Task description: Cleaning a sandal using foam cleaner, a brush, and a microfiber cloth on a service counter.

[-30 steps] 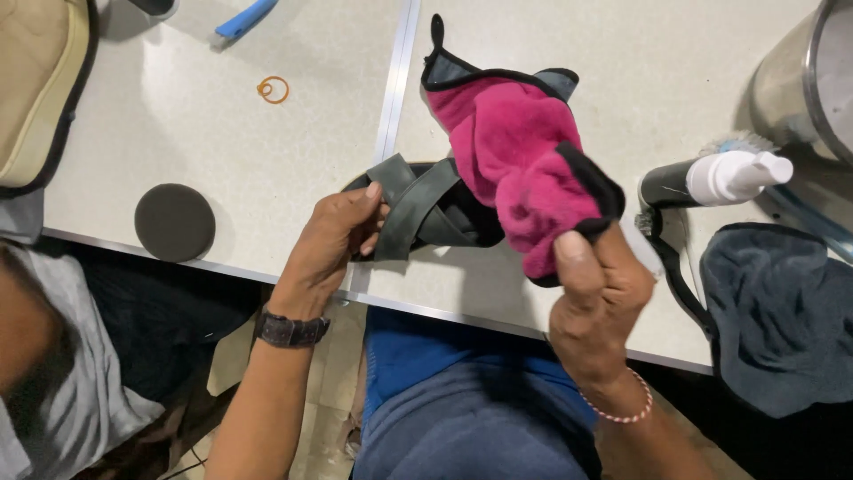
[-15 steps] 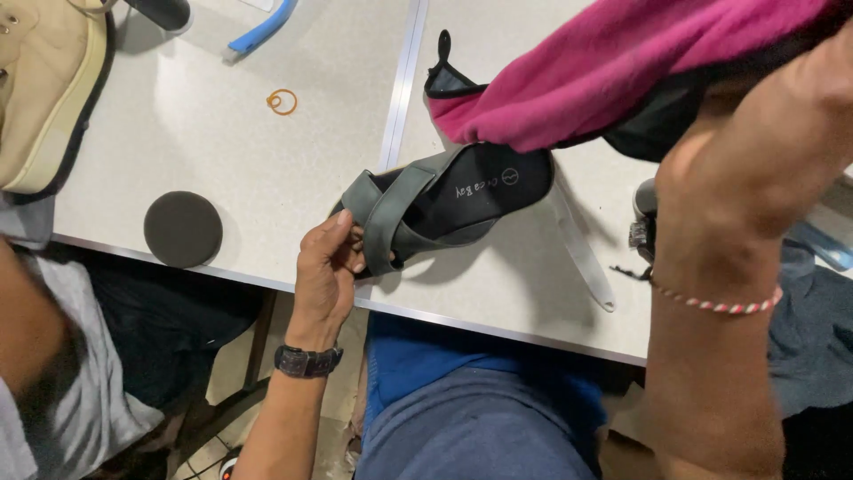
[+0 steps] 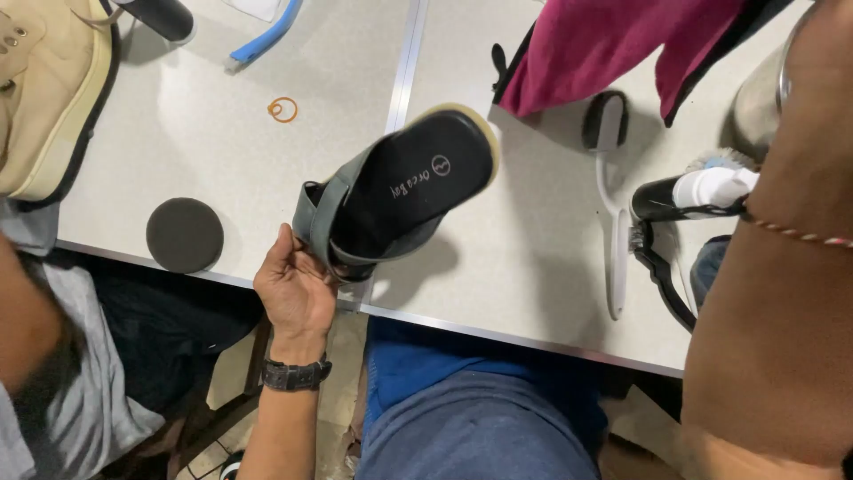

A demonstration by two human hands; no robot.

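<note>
A: What's the biggest thing in view?

B: The pale grey bench, two panels meeting at a metal seam. Over its far right part hangs a magenta cloth with black trim, lifted clear of the surface.

A: And the shoes?

B: A tan shoe sits at the far left corner. Near the front edge is a grey sandal with a black footbed, tilted up off the bench with its toe pointing away and to the right.

A: Who holds it?

B: The left hand, fingers curled around the heel strap, a dark watch on the wrist. The right forearm fills the right side with a thin bracelet on it; the right hand itself is out of frame, so I cannot tell its grip.

A: Smaller things?

B: A white-handled brush lies right of the sandal, a black bottle with a white cap beside it. A round black sponge rests left of the sandal, and an orange rubber band lies farther back.
</note>
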